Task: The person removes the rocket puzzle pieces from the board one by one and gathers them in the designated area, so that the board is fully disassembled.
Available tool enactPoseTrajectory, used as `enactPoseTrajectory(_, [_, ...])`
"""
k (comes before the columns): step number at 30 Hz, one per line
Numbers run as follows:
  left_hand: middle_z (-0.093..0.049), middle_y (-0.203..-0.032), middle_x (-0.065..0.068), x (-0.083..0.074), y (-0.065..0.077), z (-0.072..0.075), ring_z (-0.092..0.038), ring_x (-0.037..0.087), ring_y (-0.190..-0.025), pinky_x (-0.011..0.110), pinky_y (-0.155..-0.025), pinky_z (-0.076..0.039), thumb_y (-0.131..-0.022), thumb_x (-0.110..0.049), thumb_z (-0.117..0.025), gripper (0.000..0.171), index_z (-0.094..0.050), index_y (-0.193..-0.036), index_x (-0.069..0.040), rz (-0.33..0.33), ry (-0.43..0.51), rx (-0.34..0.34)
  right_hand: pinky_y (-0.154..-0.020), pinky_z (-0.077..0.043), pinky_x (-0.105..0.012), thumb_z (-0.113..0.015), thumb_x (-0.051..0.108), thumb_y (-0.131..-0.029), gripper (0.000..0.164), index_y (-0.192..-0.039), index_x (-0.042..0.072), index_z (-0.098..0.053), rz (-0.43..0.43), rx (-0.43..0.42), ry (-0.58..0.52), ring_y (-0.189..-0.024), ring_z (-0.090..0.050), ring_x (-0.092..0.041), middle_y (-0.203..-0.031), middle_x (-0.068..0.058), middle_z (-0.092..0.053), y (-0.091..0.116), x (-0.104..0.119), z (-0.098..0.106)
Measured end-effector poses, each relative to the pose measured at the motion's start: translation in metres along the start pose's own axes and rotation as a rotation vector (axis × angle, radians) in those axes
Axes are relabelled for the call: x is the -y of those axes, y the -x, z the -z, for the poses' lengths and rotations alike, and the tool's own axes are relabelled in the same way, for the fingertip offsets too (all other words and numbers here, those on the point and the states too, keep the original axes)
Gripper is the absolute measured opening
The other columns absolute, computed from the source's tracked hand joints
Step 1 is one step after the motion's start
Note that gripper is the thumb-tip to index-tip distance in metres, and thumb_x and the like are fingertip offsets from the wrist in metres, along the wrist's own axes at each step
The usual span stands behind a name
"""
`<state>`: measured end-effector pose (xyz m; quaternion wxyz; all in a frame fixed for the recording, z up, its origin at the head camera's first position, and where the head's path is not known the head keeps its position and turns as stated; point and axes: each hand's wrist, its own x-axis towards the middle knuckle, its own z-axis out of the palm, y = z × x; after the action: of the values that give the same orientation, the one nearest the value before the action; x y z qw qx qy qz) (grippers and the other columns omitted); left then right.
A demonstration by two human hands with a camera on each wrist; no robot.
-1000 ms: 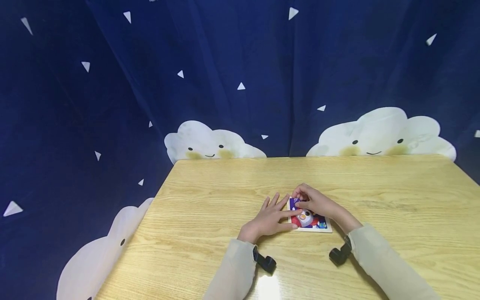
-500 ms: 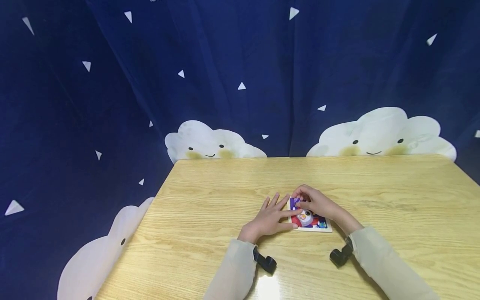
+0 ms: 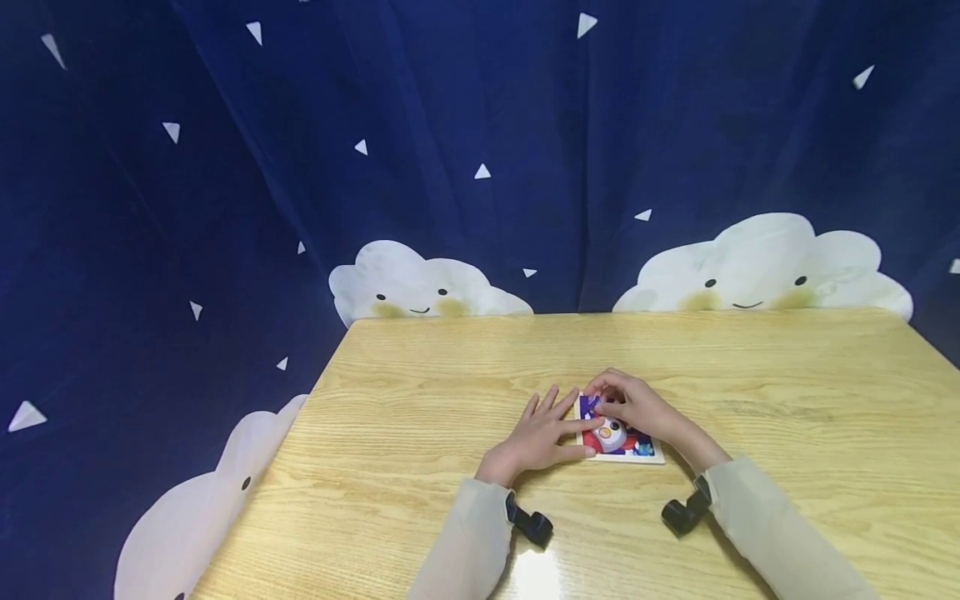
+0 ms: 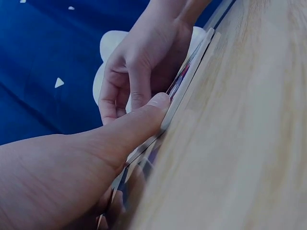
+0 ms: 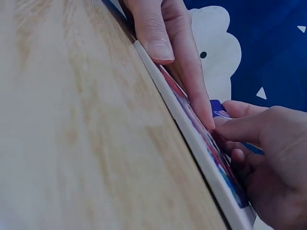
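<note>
a: where does the picture board [image 3: 633, 451] lie?

b: flat on the wooden table [image 3: 420, 392], right of the middle in the head view, with both hands on or over it. it has a pale rim, and its picture shows a white face with red and blue around it.

a: and the left hand [image 3: 536, 437]?

b: laid over the board's left side, fingers spread and straight, grasping nothing. the thumb rests near the corner closest to the person, and the index fingertip lies on the picture beside the white face.

a: what about the right hand [image 3: 633, 406]?

b: it is over the far part of the board, fingers bent. in the right wrist view, thumb and finger pinch a small purple piece [image 5: 219, 109], just beside the left index fingertip.

a: is the piece seated in the board?

b: i can't tell; the fingers cover most of it.

a: anything else around?

b: pale sleeves [image 3: 472, 533] on both arms, and a black device [image 3: 532, 525] at each wrist. behind the table hangs a dark blue curtain [image 3: 450, 100] with white triangles and smiling clouds [image 3: 772, 258].
</note>
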<state>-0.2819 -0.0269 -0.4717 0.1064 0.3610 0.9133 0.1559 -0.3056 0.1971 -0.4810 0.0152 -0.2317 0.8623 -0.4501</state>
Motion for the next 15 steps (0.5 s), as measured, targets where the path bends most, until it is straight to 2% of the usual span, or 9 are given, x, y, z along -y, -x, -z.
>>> enactPoseTrajectory(15, [-0.008, -0.167, 0.001, -0.0003, -0.0007, 0.0018, -0.001, 0.033, -0.155, 0.055, -0.125, -0.004, -0.097, -0.053, -0.050, 0.053, -0.038, -0.147, -0.044, 0.010, 0.012, 0.002, -0.071, -0.047, -0.019, -0.064, 0.005, -0.092, 0.016, -0.107, 0.007, -0.069, 0.030, -0.037, -0.010, -0.081, -0.057, -0.005, -0.098, -0.010, -0.067, 0.0014, 0.0001, -0.0004])
